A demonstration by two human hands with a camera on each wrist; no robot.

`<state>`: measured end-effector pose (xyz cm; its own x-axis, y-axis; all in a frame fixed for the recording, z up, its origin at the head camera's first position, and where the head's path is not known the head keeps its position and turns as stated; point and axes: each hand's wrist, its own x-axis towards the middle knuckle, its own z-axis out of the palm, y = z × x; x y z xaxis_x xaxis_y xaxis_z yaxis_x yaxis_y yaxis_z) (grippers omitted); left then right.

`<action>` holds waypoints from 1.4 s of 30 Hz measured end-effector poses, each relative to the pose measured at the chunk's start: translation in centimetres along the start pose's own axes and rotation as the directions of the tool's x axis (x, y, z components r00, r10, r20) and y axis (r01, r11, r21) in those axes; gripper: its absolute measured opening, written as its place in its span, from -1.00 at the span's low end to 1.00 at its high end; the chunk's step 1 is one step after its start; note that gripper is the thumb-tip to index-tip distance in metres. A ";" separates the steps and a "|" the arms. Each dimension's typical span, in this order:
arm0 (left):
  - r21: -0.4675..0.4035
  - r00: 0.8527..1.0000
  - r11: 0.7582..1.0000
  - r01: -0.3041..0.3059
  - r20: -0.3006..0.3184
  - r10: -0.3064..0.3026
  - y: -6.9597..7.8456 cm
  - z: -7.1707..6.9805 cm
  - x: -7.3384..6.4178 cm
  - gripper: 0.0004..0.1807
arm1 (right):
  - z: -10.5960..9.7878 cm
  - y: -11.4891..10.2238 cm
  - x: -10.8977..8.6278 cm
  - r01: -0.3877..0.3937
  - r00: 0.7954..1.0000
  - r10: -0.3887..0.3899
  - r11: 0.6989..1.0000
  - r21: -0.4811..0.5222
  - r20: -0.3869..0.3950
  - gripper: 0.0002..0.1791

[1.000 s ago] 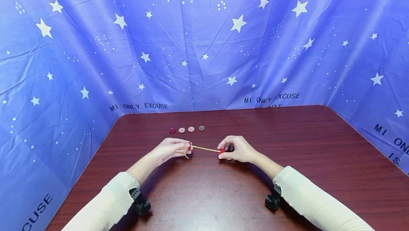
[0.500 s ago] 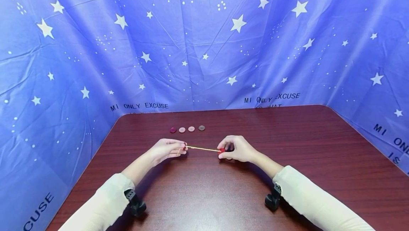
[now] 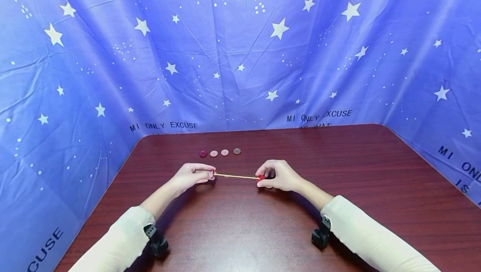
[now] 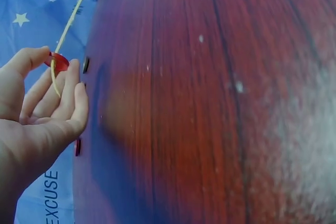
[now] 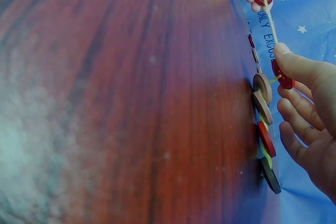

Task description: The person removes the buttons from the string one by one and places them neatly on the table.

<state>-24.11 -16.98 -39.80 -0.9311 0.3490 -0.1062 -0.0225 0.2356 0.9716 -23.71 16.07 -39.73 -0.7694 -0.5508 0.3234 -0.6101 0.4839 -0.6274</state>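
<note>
My left hand (image 3: pixel 191 176) pinches a red button (image 4: pixel 59 61) between thumb and finger. A yellow string (image 3: pixel 236 176) passes through this button, and its short tail hangs over the fingers in the left wrist view. From there the string runs straight across to my right hand (image 3: pixel 279 176), which pinches another red button (image 5: pixel 284 74). Below the right hand, more buttons hang strung on the same string: a brown one (image 5: pixel 262 88), a pinkish-brown one (image 5: pixel 263 108), a red one (image 5: pixel 266 139) and a dark one (image 5: pixel 271 176).
Behind the hands, a row of loose buttons lies on the dark red wood table (image 3: pixel 240 222): a magenta one (image 3: pixel 203 153), two pink ones (image 3: pixel 213 153) and a grey-brown one (image 3: pixel 236 151). A blue starry curtain (image 3: pixel 240 54) surrounds the table's far and side edges.
My left hand has moved left with its red button, and the stretch of string between the hands has grown longer. The right hand has stayed where it was.
</note>
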 end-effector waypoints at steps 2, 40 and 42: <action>0.060 0.999 0.998 -0.029 -0.013 0.030 0.0 -0.1 0.0 -0.55 | 0.0 0.0 0.0 -0.002 1.000 0.002 1.000 0.000 0.001 -0.72; 0.097 0.991 0.986 -0.133 0.003 0.134 -1.3 -1.6 -0.3 -0.55 | 0.1 0.0 0.0 -0.012 1.000 0.012 1.000 0.005 -0.003 -0.71; 0.052 0.995 0.994 -0.098 -0.005 0.098 -1.5 -1.7 -0.3 -0.57 | 0.1 0.0 0.0 -0.002 1.000 0.002 1.000 0.006 -0.006 -0.72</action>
<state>-24.42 -18.96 -40.85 -0.9307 0.3658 -0.0091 0.0879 0.2476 0.9649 -23.66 16.05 -39.78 -0.7719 -0.5454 0.3267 -0.6075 0.4812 -0.6320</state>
